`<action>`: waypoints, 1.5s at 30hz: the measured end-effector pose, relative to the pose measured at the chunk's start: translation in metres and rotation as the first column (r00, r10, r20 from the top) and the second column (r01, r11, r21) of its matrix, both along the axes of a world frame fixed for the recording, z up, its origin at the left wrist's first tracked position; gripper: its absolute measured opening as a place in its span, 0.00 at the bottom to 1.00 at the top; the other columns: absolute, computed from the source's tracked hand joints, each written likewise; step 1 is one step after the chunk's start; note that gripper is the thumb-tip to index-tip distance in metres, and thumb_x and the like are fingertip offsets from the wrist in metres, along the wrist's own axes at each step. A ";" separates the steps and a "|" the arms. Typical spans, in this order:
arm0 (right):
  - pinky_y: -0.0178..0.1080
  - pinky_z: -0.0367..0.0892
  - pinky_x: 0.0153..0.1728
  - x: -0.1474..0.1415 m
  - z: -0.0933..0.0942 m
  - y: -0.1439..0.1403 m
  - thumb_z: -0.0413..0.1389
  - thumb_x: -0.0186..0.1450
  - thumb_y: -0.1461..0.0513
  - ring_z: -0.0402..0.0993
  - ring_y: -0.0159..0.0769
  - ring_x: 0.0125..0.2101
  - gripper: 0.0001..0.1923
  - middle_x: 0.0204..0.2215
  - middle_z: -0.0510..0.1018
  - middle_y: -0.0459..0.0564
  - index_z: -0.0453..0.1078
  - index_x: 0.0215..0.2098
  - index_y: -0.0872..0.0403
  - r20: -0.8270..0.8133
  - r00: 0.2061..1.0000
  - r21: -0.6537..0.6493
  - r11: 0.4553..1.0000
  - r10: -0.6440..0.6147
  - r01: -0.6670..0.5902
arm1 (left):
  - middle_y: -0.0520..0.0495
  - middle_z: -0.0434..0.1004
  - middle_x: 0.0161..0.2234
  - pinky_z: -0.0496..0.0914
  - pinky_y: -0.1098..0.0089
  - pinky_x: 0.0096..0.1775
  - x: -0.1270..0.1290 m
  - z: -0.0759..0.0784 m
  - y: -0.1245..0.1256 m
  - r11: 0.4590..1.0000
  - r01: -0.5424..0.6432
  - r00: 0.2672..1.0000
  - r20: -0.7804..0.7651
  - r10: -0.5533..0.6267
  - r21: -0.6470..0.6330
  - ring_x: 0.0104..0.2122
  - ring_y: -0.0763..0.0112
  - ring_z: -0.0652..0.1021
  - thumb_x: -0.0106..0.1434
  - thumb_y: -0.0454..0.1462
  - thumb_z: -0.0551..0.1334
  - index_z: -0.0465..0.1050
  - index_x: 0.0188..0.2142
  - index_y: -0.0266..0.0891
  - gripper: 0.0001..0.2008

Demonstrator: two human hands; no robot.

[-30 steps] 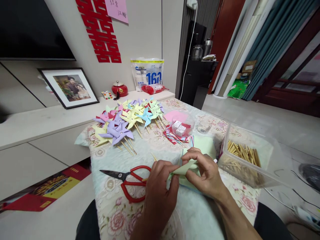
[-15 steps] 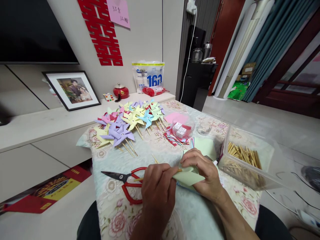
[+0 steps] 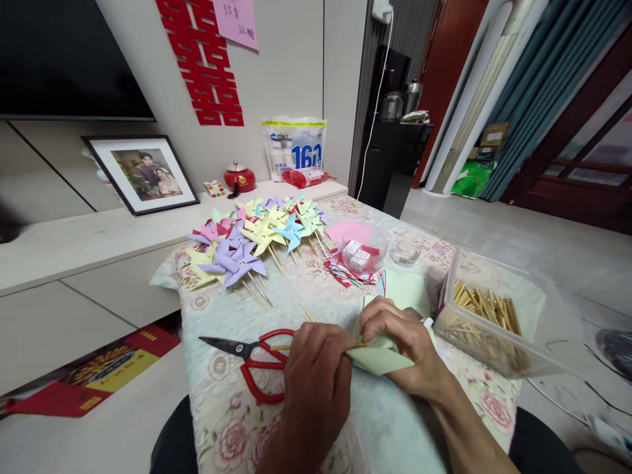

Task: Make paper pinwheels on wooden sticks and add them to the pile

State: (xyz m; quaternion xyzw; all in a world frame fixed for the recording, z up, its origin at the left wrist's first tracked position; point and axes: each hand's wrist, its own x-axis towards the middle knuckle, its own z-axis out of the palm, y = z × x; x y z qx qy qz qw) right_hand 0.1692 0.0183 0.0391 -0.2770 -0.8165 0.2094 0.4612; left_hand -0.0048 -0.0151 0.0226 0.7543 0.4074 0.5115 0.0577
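While both hands pinch one green paper pinwheel point(image 3: 379, 359), the left hand's point(image 3: 316, 388) grip also holds one wooden stick point(image 3: 282, 347); one pair of red scissors point(image 3: 257, 365) lies just left; right hand point(image 3: 402, 352).

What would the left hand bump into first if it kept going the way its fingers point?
The left hand points right, toward the right hand. It would probably meet the folded pale green paper first, which its fingertips already seem to touch.
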 end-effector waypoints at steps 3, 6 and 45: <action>0.41 0.64 0.34 0.001 0.000 0.000 0.57 0.61 0.66 0.71 0.36 0.30 0.04 0.29 0.74 0.47 0.67 0.32 0.52 -0.002 1.000 -0.032 0.999 0.016 -0.016 | 0.48 0.74 0.32 0.66 0.66 0.37 0.001 -0.002 0.000 1.000 0.018 1.000 0.001 -0.018 -0.014 0.34 0.66 0.71 0.62 0.25 0.57 0.72 0.37 0.39 0.10; 0.41 0.64 0.34 0.001 -0.001 0.001 0.55 0.60 0.68 0.70 0.36 0.30 0.05 0.28 0.73 0.47 0.66 0.30 0.52 -0.002 1.000 -0.051 0.999 0.015 -0.015 | 0.48 0.74 0.31 0.65 0.66 0.36 0.003 -0.005 0.000 0.999 0.017 1.000 -0.003 -0.018 -0.045 0.33 0.66 0.71 0.62 0.26 0.56 0.73 0.36 0.40 0.10; 0.43 0.70 0.41 0.011 -0.019 0.011 0.52 0.70 0.67 0.76 0.39 0.40 0.10 0.37 0.79 0.51 0.75 0.41 0.50 0.051 0.991 -0.079 0.988 -0.128 0.131 | 0.53 0.70 0.13 0.54 0.78 0.18 0.022 -0.019 0.012 0.406 0.461 0.708 0.602 0.369 -0.789 0.13 0.81 0.61 0.52 0.43 0.68 0.70 0.28 0.37 0.13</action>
